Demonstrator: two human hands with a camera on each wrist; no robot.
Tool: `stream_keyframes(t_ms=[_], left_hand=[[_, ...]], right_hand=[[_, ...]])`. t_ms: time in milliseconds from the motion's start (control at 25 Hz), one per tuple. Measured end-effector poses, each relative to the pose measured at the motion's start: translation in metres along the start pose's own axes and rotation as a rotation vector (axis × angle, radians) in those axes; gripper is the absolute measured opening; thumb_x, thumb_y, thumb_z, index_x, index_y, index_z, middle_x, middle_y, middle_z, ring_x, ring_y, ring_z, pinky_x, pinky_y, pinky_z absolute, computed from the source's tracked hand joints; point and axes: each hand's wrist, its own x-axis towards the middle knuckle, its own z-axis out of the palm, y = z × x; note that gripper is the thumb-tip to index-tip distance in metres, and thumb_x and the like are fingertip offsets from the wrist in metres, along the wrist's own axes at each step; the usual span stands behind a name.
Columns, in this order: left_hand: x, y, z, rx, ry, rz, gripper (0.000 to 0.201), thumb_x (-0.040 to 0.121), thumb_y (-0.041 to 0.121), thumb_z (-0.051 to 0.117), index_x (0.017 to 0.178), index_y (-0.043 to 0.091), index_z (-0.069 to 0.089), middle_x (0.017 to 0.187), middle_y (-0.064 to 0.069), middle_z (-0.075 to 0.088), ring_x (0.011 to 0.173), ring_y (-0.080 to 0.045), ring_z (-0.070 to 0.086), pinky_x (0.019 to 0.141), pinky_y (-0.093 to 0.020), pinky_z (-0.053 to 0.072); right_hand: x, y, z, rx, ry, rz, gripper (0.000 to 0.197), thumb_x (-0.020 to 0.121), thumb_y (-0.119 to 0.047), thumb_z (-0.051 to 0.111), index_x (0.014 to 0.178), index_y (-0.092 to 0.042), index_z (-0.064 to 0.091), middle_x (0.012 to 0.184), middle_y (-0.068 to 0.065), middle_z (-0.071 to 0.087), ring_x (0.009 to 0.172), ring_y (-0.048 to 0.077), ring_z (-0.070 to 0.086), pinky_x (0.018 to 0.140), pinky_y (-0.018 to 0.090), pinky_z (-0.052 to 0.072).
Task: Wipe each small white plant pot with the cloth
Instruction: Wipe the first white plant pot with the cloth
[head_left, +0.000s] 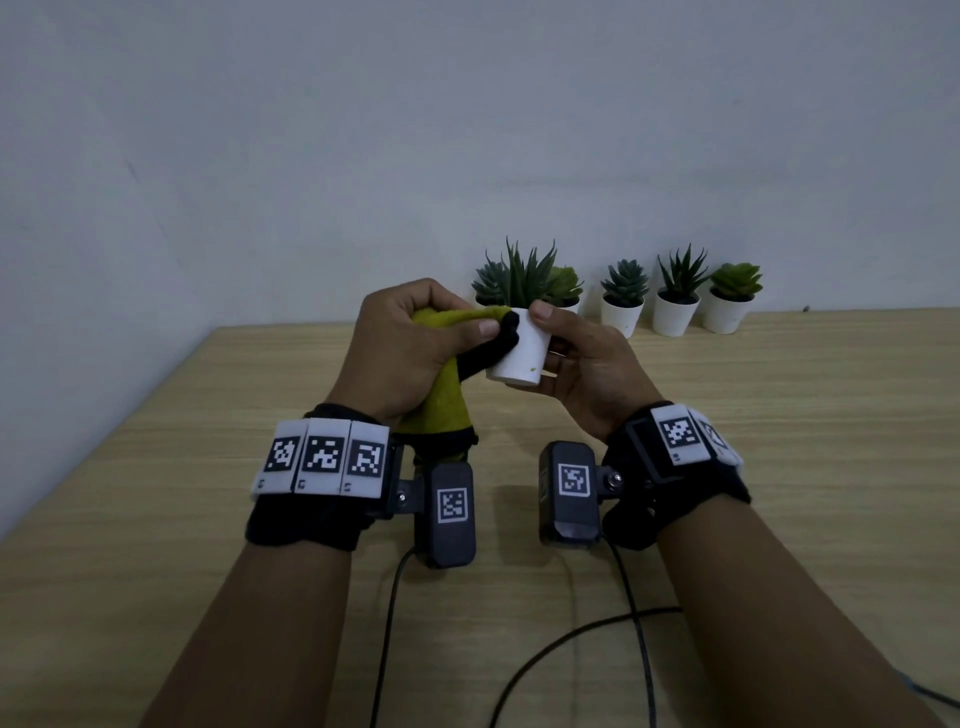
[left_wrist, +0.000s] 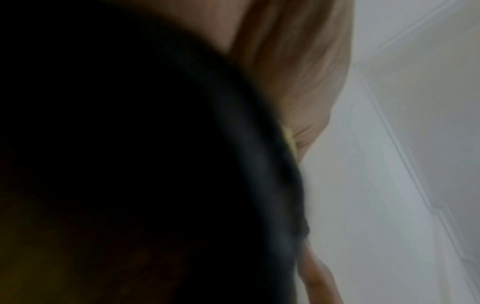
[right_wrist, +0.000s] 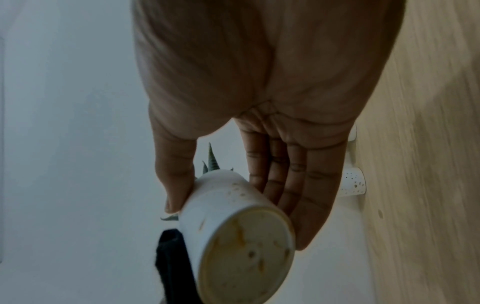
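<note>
Held up above the table (head_left: 779, 467), a white pot (head_left: 522, 351) is gripped by the right hand (head_left: 587, 371), with the thumb laid over the rim on the near side and the fingers curled behind the wall. From the right wrist view, the pot (right_wrist: 233, 222) is seen base-on, pinned between the thumb at its left and the fingers (right_wrist: 283, 176) at its right, and yellowish marks are shown on its base and side. A spiky green plant (head_left: 524, 275) is carried in it. Against the pot's left wall a yellow-green cloth (head_left: 441, 395) with a black edge is pressed, bunched in the left hand (head_left: 410, 348), whose fingers are curled tightly round it, the thumb lying across the top of the fold. The cloth's black corner is touching the pot just below the rim. In the left wrist view, little but dark cloth and a blurred hand can be made out. Along the wall at the back, a row of pots (head_left: 675, 312) is stood on the table, well apart from the hands, each with a small green plant.
</note>
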Motion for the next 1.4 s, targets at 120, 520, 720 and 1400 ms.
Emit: stream_keyframes(t_ms=[120,520,720,1400], left_hand=[[0.001,0.001,-0.003,0.037,-0.012,-0.019,0.017,0.069,0.002,0.082,0.071,0.005,0.066,0.071,-0.008,0.067,0.067,-0.017,0.065,0.064,-0.030,0.058],[-0.001,0.005,-0.010,0.126,-0.120,-0.029,0.017,0.067,0.005,0.083,0.071,0.008,0.067,0.070,-0.005,0.068,0.064,-0.012,0.063,0.064,-0.028,0.057],[-0.001,0.004,-0.007,0.025,-0.018,-0.022,0.015,0.070,0.000,0.080,0.072,0.005,0.066,0.067,-0.004,0.068,0.062,-0.012,0.065,0.060,-0.027,0.055],[0.001,0.000,-0.005,0.053,-0.052,-0.042,0.016,0.069,0.003,0.081,0.074,0.004,0.066,0.070,-0.003,0.067,0.062,-0.008,0.063,0.059,-0.022,0.053]], right_hand=[[0.002,-0.001,0.002,0.011,0.009,-0.010,0.034,0.077,-0.029,0.069,0.099,-0.003,0.071,0.095,0.013,0.072,0.086,0.026,0.069,0.083,0.048,0.056],[0.003,-0.002,0.005,0.100,0.020,-0.027,0.048,0.080,-0.027,0.069,0.116,0.003,0.062,0.100,0.016,0.070,0.089,0.027,0.068,0.076,0.042,0.058],[0.005,0.002,0.002,0.104,0.004,0.008,0.051,0.076,-0.030,0.067,0.114,0.004,0.064,0.106,0.020,0.069,0.092,0.029,0.068,0.078,0.045,0.058],[0.009,0.005,-0.001,0.128,-0.002,-0.024,0.042,0.075,-0.026,0.072,0.106,0.002,0.066,0.100,0.018,0.072,0.088,0.026,0.070,0.070,0.039,0.059]])
